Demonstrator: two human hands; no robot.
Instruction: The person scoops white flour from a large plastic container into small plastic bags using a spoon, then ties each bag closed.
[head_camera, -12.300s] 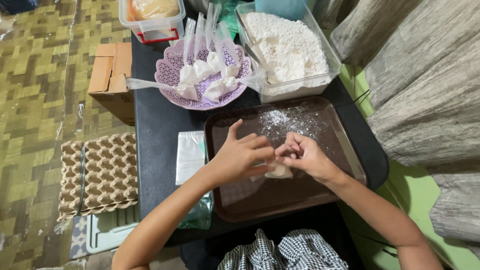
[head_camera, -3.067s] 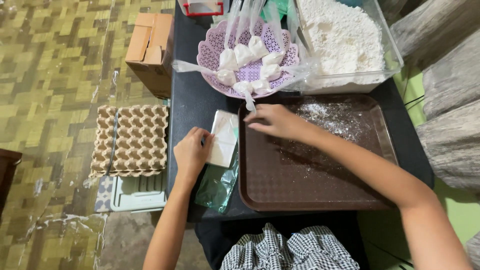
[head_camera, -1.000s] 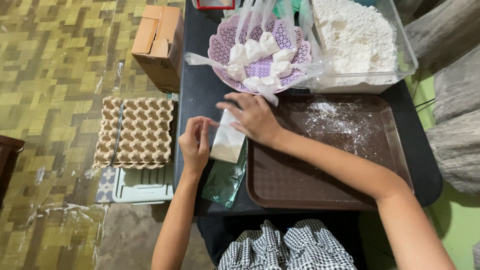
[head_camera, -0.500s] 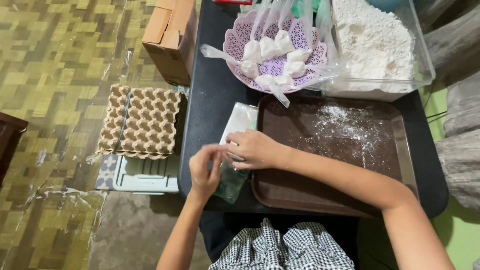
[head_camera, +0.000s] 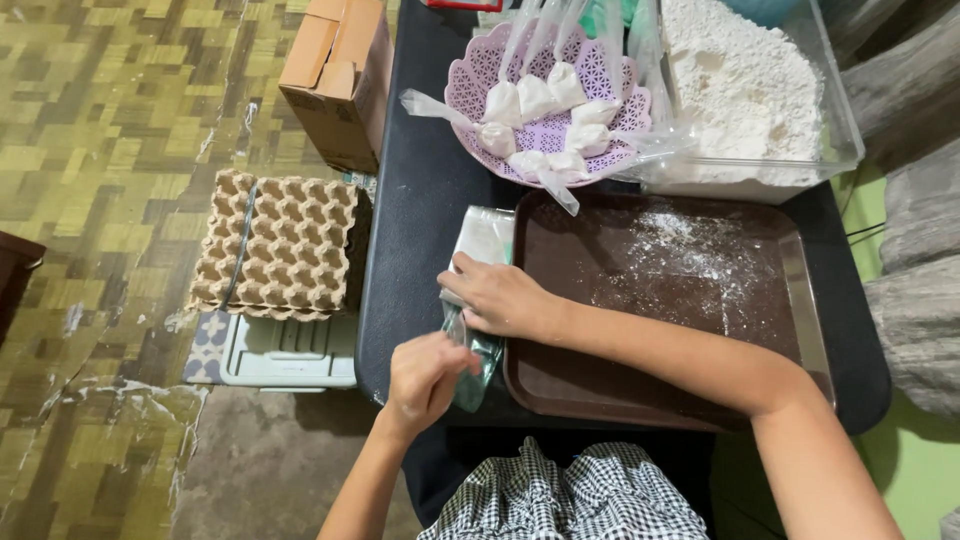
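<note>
While your right hand (head_camera: 505, 298) presses flat on the stack of clear plastic bags (head_camera: 483, 240) at the left edge of the brown tray (head_camera: 660, 300), your left hand (head_camera: 425, 375) has dropped nearer the bench (head_camera: 410, 220) front than half a second ago, its fingers (head_camera: 455, 358) pinched on one bag's lower end. Both hands have shifted slightly toward you. Up top, the lilac basket (head_camera: 470, 85) of filled bags sits unchanged beside the flour tub (head_camera: 750, 90).

Soft, even indoor light, faint shadows, mild glare on flour, slight motion blur, wide-angle stretch at edges.
</note>
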